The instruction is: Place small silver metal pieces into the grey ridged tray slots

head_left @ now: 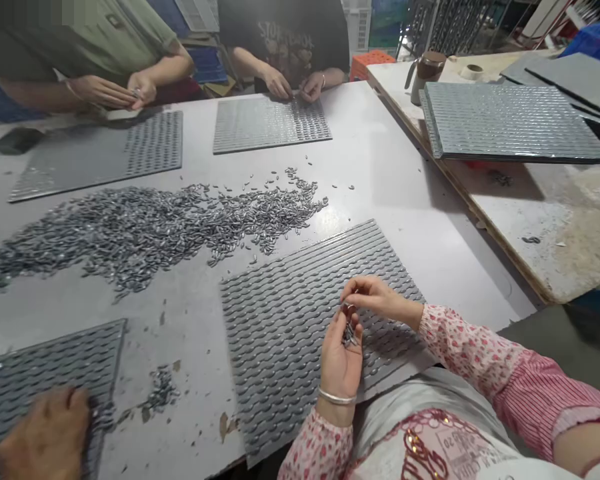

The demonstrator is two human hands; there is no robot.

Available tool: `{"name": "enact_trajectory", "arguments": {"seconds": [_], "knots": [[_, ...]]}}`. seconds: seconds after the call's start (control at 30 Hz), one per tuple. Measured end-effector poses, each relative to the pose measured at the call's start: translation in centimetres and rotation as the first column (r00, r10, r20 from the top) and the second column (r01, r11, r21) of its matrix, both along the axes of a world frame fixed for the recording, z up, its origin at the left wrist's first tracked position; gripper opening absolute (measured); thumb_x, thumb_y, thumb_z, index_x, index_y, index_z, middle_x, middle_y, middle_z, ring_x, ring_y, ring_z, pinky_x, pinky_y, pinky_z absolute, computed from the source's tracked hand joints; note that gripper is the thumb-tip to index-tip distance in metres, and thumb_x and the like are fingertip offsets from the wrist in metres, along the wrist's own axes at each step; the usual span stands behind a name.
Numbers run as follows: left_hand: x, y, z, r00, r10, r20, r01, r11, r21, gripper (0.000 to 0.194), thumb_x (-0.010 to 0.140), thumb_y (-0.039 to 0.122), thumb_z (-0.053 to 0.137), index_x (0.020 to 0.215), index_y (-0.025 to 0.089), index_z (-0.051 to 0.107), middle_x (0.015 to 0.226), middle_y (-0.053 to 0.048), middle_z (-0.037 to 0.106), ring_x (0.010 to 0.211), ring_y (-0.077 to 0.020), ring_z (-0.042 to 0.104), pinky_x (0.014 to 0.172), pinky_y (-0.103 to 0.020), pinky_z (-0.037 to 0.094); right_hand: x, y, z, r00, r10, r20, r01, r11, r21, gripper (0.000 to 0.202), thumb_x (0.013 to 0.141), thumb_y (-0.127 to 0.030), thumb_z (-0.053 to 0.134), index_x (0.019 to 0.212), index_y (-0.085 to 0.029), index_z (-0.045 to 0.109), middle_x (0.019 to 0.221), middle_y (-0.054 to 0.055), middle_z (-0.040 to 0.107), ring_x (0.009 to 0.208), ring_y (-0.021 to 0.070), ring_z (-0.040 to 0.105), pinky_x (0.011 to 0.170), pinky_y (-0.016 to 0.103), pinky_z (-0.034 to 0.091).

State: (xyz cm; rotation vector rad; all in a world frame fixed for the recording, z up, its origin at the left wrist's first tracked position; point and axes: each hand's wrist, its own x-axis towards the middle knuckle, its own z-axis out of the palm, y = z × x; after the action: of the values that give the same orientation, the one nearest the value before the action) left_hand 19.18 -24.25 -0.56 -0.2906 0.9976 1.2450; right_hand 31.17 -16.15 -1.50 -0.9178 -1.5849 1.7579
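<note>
Cupped palm up, my left hand [341, 357] holds several small shiny grey oval pieces [349, 335]. A bracelet circles that wrist. My right hand [377, 298] comes in from the right, thumb and fingers pinched together at the left fingertips; whatever lies in the pinch is too small to make out. Both hands are above a grey ridged sheet [275, 347] on the table. Wavy rows of bumps cover most of this sheet, while the strip along its far edge shows straight ridges.
A long heap of loose grey pieces [165, 230] spreads across the white table [375, 173]. Two co-workers handle pieces behind their sheets [273, 127]. Another person's hand [47, 433] rests on a sheet at lower left. Stacked sheets [510, 120] sit on the side table at right.
</note>
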Motion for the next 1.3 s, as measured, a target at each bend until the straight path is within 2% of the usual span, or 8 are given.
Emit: {"name": "enact_trajectory", "arguments": {"seconds": [0.13, 0.3, 0.4, 0.53, 0.77, 0.93, 1.13, 1.3], "knots": [[-1.1, 0.0, 0.1, 0.995, -0.014, 0.101, 0.016, 1.0, -0.02, 0.019, 0.09, 0.01, 0.042, 0.097, 0.01, 0.059, 0.083, -0.005, 0.06, 0.061, -0.0042, 0.057, 0.05, -0.012, 0.048, -1.3, 3.6, -1.6, 0.984, -0.099, 0.151, 0.071, 0.981, 0.18, 0.01, 0.086, -0.023, 0.051, 0.087, -0.014, 0.056, 0.078, 0.001, 0.059, 0.072, 0.0115, 0.053, 0.068, 0.024, 0.042], [-2.1, -0.4, -0.6, 0.974, -0.025, 0.226, 0.02, 0.999, 0.026, 0.013, 0.09, 0.017, 0.044, 0.087, 0.013, 0.056, 0.061, 0.005, 0.041, 0.039, -0.0007, 0.032, 0.033, -0.012, 0.029, -3.2, 8.1, -2.9, 0.827, -0.091, 0.556, -0.225, 0.851, 0.474, 0.013, 0.084, -0.012, 0.05, 0.085, -0.014, 0.062, 0.08, 0.003, 0.06, 0.077, 0.0133, 0.05, 0.074, 0.025, 0.037], [-2.4, -0.6, -0.9, 0.981, -0.005, 0.193, 0.002, 1.0, 0.016, 0.012, 0.086, 0.013, 0.048, 0.094, 0.012, 0.057, 0.069, 0.002, 0.047, 0.049, -0.0029, 0.042, 0.041, -0.013, 0.037, -4.0, 9.1, -3.3, 0.75, -0.068, 0.658, -0.345, 0.808, 0.477, 0.012, 0.084, -0.015, 0.053, 0.088, -0.016, 0.064, 0.085, 0.004, 0.062, 0.082, 0.0142, 0.051, 0.075, 0.024, 0.036], [-2.6, -0.7, -0.9, 0.987, 0.005, 0.161, -0.007, 1.0, 0.014, 0.015, 0.082, 0.007, 0.05, 0.094, 0.012, 0.059, 0.074, -0.001, 0.05, 0.053, -0.0041, 0.045, 0.043, -0.014, 0.039, -4.3, 9.3, -3.7, 0.699, -0.049, 0.714, -0.378, 0.822, 0.427, 0.01, 0.08, -0.019, 0.057, 0.086, -0.016, 0.065, 0.08, 0.003, 0.064, 0.074, 0.0133, 0.052, 0.067, 0.022, 0.035], [-2.3, -0.6, -0.9, 0.99, 0.028, 0.142, -0.023, 0.999, -0.042, 0.013, 0.084, 0.006, 0.049, 0.081, 0.011, 0.06, 0.084, -0.006, 0.06, 0.065, -0.0073, 0.057, 0.052, -0.016, 0.048, -4.9, 9.6, -4.4, 0.671, -0.1, 0.735, -0.335, 0.843, 0.421, 0.012, 0.078, -0.018, 0.055, 0.076, -0.014, 0.066, 0.076, 0.006, 0.063, 0.073, 0.0146, 0.052, 0.068, 0.024, 0.035], [-2.1, -0.4, -0.6, 0.994, 0.066, 0.085, -0.065, 0.998, -0.005, 0.014, 0.084, 0.005, 0.05, 0.087, 0.011, 0.063, 0.08, -0.003, 0.059, 0.064, -0.0053, 0.057, 0.056, -0.015, 0.05, -4.6, 8.5, -2.9, 0.698, -0.117, 0.706, -0.279, 0.864, 0.419, 0.014, 0.08, -0.022, 0.055, 0.079, -0.013, 0.065, 0.075, 0.004, 0.062, 0.069, 0.0124, 0.051, 0.065, 0.022, 0.036], [-2.1, -0.3, -0.7, 0.996, 0.052, 0.077, -0.053, 0.999, 0.012, 0.005, 0.083, 0.014, 0.058, 0.082, 0.011, 0.062, 0.075, -0.001, 0.056, 0.051, -0.0013, 0.047, 0.041, -0.009, 0.039, -2.6, 3.7, 0.5, 0.907, 0.326, 0.265, -0.365, 0.924, 0.115, 0.026, 0.082, -0.036, 0.058, 0.09, -0.012, 0.063, 0.076, 0.002, 0.061, 0.066, 0.0099, 0.052, 0.058, 0.019, 0.04], [-1.7, -0.2, -1.0, 0.997, 0.033, 0.064, -0.036, 0.998, 0.049, 0.006, 0.082, 0.014, 0.059, 0.082, 0.01, 0.063, 0.072, 0.0, 0.054, 0.049, -0.0006, 0.046, 0.04, -0.009, 0.038, -1.6, 2.0, 1.0, 0.918, 0.366, 0.151, -0.372, 0.928, 0.01, 0.032, 0.083, -0.042, 0.056, 0.083, -0.01, 0.061, 0.068, 0.001, 0.059, 0.062, 0.0093, 0.051, 0.056, 0.019, 0.04]]}}
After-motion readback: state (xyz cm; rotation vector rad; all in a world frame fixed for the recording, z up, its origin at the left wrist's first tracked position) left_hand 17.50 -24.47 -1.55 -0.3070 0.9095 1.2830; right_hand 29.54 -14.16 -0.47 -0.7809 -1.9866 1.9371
